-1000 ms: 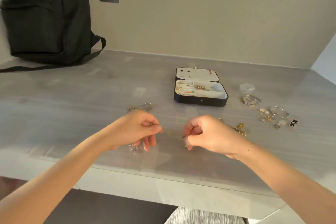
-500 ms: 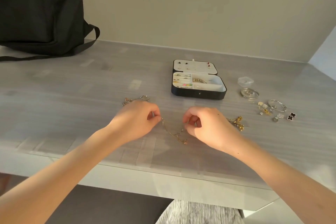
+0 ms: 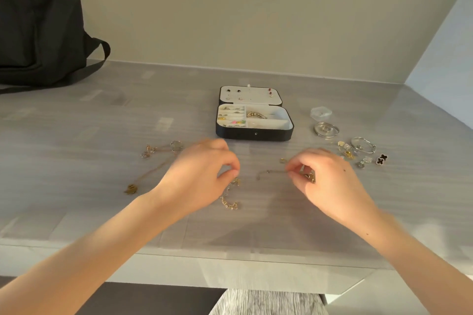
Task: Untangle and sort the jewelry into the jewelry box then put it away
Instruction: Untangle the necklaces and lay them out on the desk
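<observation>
A black jewelry box (image 3: 253, 135) lies open at the middle of the grey table (image 3: 76, 120), with rings and a gold bracelet in its white compartments. My left hand (image 3: 199, 174) pinches a gold chain (image 3: 230, 199) that trails down onto the table below it. My right hand (image 3: 325, 181) pinches another thin gold chain (image 3: 271, 172), which stretches leftward from its fingertips; a gold charm shows under its fingers. The two hands are apart, in front of the box. A long thin necklace (image 3: 151, 169) with pendants lies to the left of my left hand.
A black backpack (image 3: 38, 23) leans on the wall at the back left. Right of the box lie a small clear container (image 3: 320, 112), a round silver piece (image 3: 326, 129), a silver bangle (image 3: 363, 144), several small charms and a black clover piece (image 3: 381, 159).
My hands have moved apart. The single chain stretched between them a second ago is now two separate pieces, one in each hand. The long necklace at the left has come into view.
</observation>
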A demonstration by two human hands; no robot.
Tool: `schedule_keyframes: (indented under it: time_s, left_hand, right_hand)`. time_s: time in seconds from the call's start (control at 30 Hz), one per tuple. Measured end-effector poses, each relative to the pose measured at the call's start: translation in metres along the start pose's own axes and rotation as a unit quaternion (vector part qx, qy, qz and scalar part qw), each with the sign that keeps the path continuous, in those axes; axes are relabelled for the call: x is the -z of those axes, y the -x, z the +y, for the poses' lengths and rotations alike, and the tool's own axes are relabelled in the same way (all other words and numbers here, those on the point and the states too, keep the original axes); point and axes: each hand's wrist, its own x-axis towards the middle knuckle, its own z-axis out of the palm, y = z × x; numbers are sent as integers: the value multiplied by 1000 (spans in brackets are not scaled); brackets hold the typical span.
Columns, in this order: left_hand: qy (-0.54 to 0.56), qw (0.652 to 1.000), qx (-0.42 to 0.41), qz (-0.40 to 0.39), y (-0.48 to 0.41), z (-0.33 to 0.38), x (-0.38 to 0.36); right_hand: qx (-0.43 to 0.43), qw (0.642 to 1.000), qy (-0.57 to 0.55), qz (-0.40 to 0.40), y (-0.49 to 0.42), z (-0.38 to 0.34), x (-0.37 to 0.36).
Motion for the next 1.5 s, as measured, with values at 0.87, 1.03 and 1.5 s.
schedule_keyframes:
  time_s: [0.87,1.03,1.5]
  left_hand:
    - [30,986,-138,-88,-52,51,-51]
    - [-8,988,-60,-144,-69,68,-63]
    - [68,984,-59,-151,-67,49,-56]
  right_hand:
    - [-75,971,-48,-222,34,49,46]
    - [-75,964,-45,-253,15,57,54]
    - [-33,957,-106,-268,-32,72,28]
